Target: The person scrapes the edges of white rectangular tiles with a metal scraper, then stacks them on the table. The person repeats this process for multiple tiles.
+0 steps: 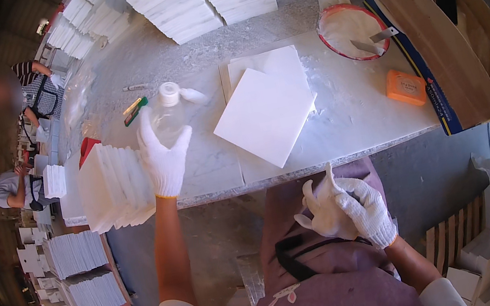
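Observation:
My left hand (166, 159), in a white knit glove, has its thumb and fingers around the sides of a clear plastic bottle (168, 118) with a white cap. A white piece (194, 96) juts out beside the cap; I cannot tell whether it is attached. Above the table's near edge, in front of my apron, my gloved right hand (367, 213) is closed on a crumpled white glove (328, 207) with finger-like ends sticking out. Between the hands and farther off, a square white tile (267, 116) lies askew over another white tile (281, 61).
Left of the bottle stands a row of white tiles (113, 184); a green-handled tool (135, 110) lies behind it. To the right are a red-rimmed bowl (341, 31) of white paste with a scraper (370, 44), an orange box (405, 87) and a cardboard box (436, 47). Tile stacks (166, 3) stand behind.

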Demonstrator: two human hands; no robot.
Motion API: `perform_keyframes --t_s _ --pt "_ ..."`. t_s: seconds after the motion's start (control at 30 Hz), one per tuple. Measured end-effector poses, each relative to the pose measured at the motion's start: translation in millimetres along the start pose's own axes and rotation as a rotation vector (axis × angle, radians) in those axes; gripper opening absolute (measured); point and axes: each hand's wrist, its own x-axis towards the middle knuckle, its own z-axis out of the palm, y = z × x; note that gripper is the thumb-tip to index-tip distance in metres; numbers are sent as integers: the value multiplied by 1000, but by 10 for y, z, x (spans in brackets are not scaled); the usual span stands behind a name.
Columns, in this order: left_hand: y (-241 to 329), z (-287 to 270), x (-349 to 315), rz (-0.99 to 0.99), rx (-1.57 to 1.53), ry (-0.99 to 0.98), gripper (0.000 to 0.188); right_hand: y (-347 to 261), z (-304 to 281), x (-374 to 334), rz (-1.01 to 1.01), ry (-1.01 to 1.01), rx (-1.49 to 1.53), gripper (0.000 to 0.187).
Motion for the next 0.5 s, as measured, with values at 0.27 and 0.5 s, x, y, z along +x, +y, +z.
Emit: perform_keyframes --t_s 0.27,0.5 --pt "759 -105 -139 415 358 -357 84 68 -18 3 -16 -22 54 34" --pt "989 237 -65 601 392 -396 83 140 -66 -68 -33 -17 42 35"
